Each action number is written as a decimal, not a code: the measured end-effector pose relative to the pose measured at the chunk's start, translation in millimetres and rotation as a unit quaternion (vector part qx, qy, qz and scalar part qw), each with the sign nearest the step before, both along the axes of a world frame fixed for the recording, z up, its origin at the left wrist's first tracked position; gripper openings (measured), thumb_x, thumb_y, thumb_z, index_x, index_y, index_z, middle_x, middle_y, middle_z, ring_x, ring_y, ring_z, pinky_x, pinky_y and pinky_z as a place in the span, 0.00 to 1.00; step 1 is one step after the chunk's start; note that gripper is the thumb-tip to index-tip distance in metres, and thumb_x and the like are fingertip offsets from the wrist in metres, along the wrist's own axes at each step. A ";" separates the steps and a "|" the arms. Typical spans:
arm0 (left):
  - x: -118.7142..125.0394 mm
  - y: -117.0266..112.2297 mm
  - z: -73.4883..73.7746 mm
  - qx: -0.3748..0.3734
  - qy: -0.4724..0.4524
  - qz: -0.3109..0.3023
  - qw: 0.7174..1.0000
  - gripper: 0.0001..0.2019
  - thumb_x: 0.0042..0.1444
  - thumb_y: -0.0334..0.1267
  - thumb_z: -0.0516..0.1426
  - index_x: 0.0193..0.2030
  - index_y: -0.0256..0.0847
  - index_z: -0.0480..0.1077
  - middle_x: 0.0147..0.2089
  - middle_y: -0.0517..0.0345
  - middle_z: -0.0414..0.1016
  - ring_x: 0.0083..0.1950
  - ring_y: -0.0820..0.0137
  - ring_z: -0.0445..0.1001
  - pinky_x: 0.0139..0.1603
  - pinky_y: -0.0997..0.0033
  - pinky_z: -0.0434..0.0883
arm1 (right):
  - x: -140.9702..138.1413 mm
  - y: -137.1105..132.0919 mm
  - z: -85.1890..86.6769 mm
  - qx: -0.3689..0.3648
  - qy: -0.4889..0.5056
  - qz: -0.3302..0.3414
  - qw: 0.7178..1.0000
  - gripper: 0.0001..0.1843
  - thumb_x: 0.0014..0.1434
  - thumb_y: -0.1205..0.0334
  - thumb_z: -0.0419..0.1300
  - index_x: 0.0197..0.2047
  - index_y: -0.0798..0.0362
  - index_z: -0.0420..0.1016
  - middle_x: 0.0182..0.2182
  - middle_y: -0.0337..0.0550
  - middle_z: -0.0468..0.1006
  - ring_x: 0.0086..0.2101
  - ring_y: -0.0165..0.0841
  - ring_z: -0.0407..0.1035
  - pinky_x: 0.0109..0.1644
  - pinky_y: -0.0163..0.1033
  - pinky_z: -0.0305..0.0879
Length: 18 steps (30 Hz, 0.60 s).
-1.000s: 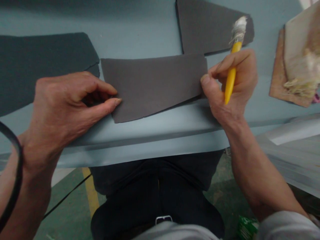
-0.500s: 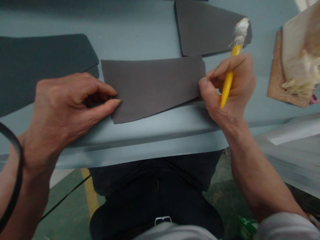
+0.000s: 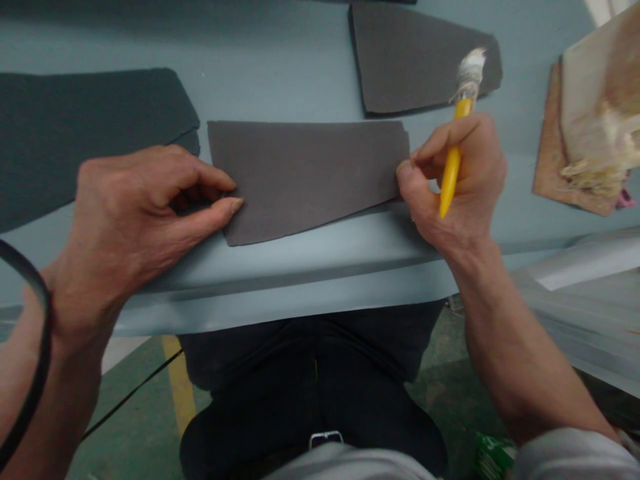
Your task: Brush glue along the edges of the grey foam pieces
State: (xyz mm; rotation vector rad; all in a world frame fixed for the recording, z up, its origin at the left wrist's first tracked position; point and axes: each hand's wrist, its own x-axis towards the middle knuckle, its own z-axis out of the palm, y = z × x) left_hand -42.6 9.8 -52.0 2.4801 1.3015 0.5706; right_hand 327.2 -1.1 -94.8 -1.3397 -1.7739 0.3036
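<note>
A dark grey, flat sheet [image 3: 310, 173] with a curved near edge lies in front of me, its exact material unclear. At its left end, my left hand [image 3: 145, 207] pinches the edge between thumb and fingers. My right hand [image 3: 460, 180] has its thumb and forefinger at the sheet's right edge. That same hand carries a yellow-handled brush [image 3: 453, 170], bristles pointing away from me and coated in something whitish. Beyond the right hand rests a stack of similar grey pieces [image 3: 415, 63], under the brush head in view.
A darker green-grey stack [image 3: 85, 127] lies at the left. On the right stands a container smeared with dried yellowish residue [image 3: 595, 100], on a brown board [image 3: 550, 147]. A pale blue cover [image 3: 280, 287] drapes over the table's near edge. A black cable [image 3: 35, 287] crosses my left wrist.
The held sheet has shifted slightly, and its far edge now sits apart from the stack behind it. The brush head has dipped a little left and nearer to me.
</note>
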 end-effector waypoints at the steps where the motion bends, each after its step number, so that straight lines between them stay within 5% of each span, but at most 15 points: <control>1: -0.1 0.2 0.1 -0.001 -0.001 -0.001 1.000 0.15 0.73 0.50 0.59 0.47 0.41 0.81 0.40 0.63 0.79 0.38 0.73 0.75 0.41 0.67 0.67 | -0.2 -0.3 0.4 0.000 -0.002 -0.001 1.000 0.13 0.66 0.51 0.69 0.39 0.45 0.69 0.33 0.36 0.75 0.34 0.34 0.76 0.39 0.43 0.79; 9: 1.5 0.1 0.1 0.006 -0.001 -0.006 1.000 0.15 0.73 0.49 0.59 0.47 0.40 0.81 0.39 0.62 0.78 0.39 0.73 0.75 0.41 0.67 0.66 | -8.2 -5.5 6.4 0.037 -0.052 -0.040 0.997 0.14 0.61 0.56 0.72 0.38 0.44 0.69 0.32 0.37 0.75 0.31 0.33 0.71 0.37 0.42 0.73; 18: 0.8 0.2 -0.8 0.006 0.010 0.002 1.000 0.16 0.74 0.52 0.57 0.47 0.43 0.80 0.39 0.63 0.78 0.39 0.72 0.76 0.42 0.67 0.66 | -14.8 -8.1 13.7 0.058 -0.077 -0.011 0.995 0.09 0.60 0.60 0.68 0.39 0.45 0.70 0.32 0.36 0.75 0.30 0.33 0.71 0.37 0.43 0.76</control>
